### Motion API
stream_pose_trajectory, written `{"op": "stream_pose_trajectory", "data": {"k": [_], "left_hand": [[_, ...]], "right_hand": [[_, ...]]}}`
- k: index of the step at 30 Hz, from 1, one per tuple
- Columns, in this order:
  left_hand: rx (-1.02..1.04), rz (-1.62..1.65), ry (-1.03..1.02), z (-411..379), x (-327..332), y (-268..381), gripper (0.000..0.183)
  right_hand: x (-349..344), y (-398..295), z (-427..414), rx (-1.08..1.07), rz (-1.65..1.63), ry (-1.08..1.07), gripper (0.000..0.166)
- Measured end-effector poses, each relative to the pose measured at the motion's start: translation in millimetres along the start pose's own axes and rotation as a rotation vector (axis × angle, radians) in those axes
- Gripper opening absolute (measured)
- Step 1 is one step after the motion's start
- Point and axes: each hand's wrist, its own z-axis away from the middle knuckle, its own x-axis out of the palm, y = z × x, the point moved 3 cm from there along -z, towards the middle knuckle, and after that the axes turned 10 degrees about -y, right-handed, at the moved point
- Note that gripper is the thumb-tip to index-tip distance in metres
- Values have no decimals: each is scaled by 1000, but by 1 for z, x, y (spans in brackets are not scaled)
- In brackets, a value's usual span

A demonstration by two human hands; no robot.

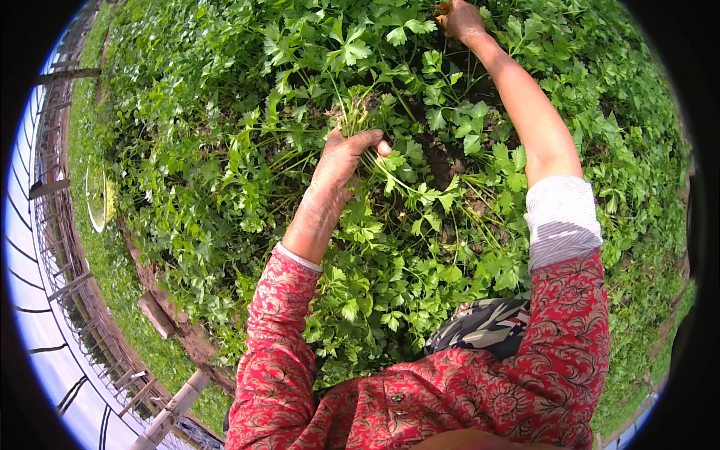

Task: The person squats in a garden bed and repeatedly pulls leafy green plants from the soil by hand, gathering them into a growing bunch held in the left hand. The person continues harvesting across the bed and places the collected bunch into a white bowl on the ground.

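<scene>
My left hand is closed around a small bunch of leafy celery-like plants. Their pale stem bases and soil-covered roots stick up beyond my fist, while stalks and leaves trail out below it. Far forward, at the upper edge of the view, my right hand reaches down among the standing plants. Something orange-brown shows at its fingertips; what it is, and whether I grip it, is not clear. Between my arms, cut or pulled stalks lie over dark soil.
Dense green foliage surrounds my hands. To the left are a yellow-green basin, a brick-like block on a soil path, and a pale post. A framed structure runs along the left rim. My camouflage-clad knee is below.
</scene>
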Motion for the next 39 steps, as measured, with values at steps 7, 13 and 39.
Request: {"op": "stream_pose_trajectory", "data": {"k": [7, 13, 39], "left_hand": [[35, 101, 36, -2, -6, -7, 18], [25, 88, -17, 3, 2, -2, 28], [35, 92, -85, 16, -6, -17, 44]], "right_hand": [[6, -54, 33, 33, 19, -109, 38], [18, -43, 25, -18, 84, 22, 16], [15, -33, 19, -85, 90, -62, 17]]}}
